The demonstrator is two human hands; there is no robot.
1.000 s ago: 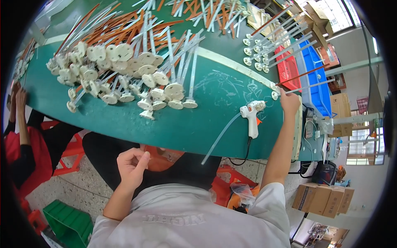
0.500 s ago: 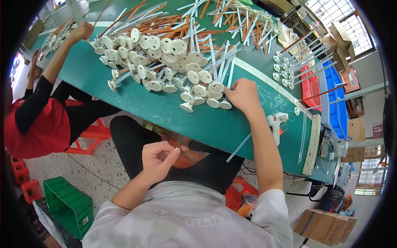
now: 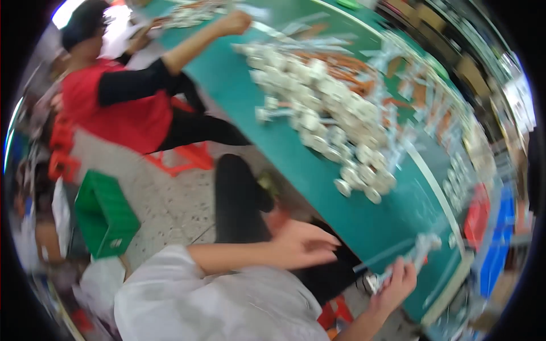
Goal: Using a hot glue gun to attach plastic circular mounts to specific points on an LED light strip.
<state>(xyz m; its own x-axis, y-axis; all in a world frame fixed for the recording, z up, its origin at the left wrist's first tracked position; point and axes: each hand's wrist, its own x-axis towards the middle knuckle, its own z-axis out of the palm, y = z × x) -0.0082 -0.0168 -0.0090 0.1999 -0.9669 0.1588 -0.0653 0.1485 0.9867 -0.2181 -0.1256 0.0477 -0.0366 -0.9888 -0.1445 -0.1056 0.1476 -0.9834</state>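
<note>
The picture is blurred by motion. My left hand point(image 3: 301, 244) hovers over my lap with its fingers spread and nothing in it. My right hand point(image 3: 396, 282) is at the near edge of the green table point(image 3: 318, 176), curled around a small white round part on a thin stick point(image 3: 375, 279). A white glue gun point(image 3: 424, 247) lies on the table just above that hand. A big heap of the same white stick parts point(image 3: 330, 113) covers the middle of the table.
A person in a red top point(image 3: 122, 108) sits at the left and stretches an arm point(image 3: 199, 42) onto the table. A green crate point(image 3: 105, 213) stands on the floor at the left. Red and blue bins point(image 3: 483, 233) sit beyond the table's right end.
The view has swung to the left. My right hand has come back from the heap to the table's near edge, by the glue gun. My left hand stays over my lap.
</note>
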